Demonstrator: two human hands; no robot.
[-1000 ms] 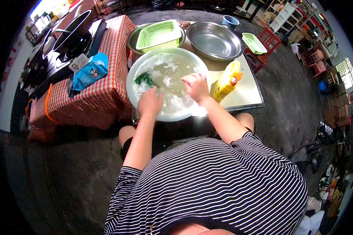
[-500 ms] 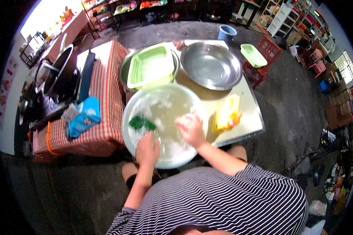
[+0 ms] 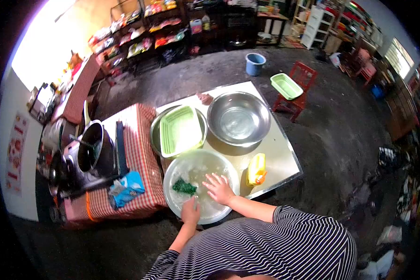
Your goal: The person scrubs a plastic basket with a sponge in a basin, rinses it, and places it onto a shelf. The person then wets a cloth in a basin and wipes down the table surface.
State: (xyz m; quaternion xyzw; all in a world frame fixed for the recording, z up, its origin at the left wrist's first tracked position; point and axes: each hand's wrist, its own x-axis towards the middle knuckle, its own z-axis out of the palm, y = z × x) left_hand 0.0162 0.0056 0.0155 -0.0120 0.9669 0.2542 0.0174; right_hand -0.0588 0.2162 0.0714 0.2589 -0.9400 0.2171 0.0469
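A pale, wide basin (image 3: 168, 203) holds cloudy, sudsy water. In its left half lies a dark green, rough-textured scrubbing pad (image 3: 184, 187). My left hand (image 3: 190, 211) is over the near side of the basin, just below the pad, its thumb apart from the fingers. Its fingertips are partly lost in the suds, and I see nothing held. My right hand (image 3: 219, 190) is spread flat over the right part of the water, fingers apart and holding nothing. A yellow bottle (image 3: 256, 170) with an orange cap stands on the table, right of the basin.
Behind the basin are a light green basket (image 3: 181, 130) in a metal bowl and a large steel basin (image 3: 239, 119). At left, a checkered cloth (image 3: 147, 186) bears a blue packet (image 3: 128, 187) and a dark pot (image 3: 94, 147). A red chair (image 3: 303, 74) holds another green basket (image 3: 286, 87).
The view has tilted up, showing more of the room. My right hand has gone from loosely bent fingers to a flat spread. My left hand stays near the green pad.
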